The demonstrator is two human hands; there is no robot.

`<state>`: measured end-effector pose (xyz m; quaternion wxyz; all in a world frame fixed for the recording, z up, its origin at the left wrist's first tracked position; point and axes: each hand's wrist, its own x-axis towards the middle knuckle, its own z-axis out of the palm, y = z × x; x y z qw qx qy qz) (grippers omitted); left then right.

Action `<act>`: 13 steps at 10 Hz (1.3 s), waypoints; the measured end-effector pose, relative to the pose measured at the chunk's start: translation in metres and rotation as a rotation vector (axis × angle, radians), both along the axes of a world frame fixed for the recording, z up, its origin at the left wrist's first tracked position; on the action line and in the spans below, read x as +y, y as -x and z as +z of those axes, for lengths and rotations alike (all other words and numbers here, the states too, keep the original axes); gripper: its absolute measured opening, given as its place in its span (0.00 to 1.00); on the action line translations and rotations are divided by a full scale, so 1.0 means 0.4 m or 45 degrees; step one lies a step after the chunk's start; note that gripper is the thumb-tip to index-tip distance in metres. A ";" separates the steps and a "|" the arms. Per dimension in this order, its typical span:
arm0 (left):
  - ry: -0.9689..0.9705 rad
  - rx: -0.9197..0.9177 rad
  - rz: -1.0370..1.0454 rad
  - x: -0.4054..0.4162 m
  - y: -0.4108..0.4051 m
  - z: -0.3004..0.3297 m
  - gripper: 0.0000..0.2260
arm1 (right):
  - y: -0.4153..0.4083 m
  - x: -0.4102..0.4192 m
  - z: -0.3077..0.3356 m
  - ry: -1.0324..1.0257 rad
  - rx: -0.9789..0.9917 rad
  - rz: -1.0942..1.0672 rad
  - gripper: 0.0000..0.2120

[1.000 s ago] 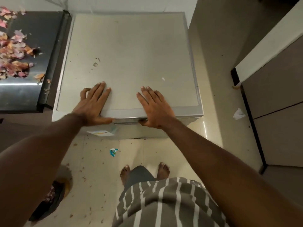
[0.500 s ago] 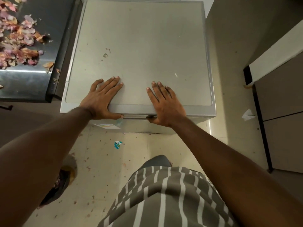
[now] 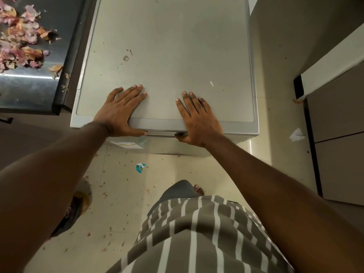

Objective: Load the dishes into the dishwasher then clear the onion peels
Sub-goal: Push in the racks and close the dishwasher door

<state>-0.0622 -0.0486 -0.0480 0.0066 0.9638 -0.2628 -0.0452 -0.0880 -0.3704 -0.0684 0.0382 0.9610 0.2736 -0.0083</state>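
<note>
Two flat hands atop grey dishwasher (image 3: 167, 46)

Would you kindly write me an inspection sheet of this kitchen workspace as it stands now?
Surface: flat grey top of the dishwasher, a few small specks on it.
Job's things: pink and brown onion peels heaped on the dark steel counter to the left; no dishes seen.
Clutter: torn teal wrapper, crumpled white paper and peel flecks on the cream tiled floor.
Grippers: left hand and right hand lie flat on the top's front edge, thumbs hooked under the lip.
Cables: nothing seen.
Surroundings: grey cabinet fronts on the right; dark bin low on the left, partly hidden.
</note>
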 end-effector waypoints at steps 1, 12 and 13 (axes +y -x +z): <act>-0.012 -0.004 0.006 -0.002 0.001 0.000 0.57 | 0.001 -0.001 0.003 0.005 0.004 0.002 0.58; 0.000 -0.011 0.001 0.007 -0.001 -0.008 0.57 | -0.001 -0.002 -0.007 -0.029 0.000 0.014 0.57; -0.002 -0.010 -0.001 0.009 -0.003 -0.012 0.57 | -0.002 -0.002 -0.006 -0.032 0.002 0.013 0.57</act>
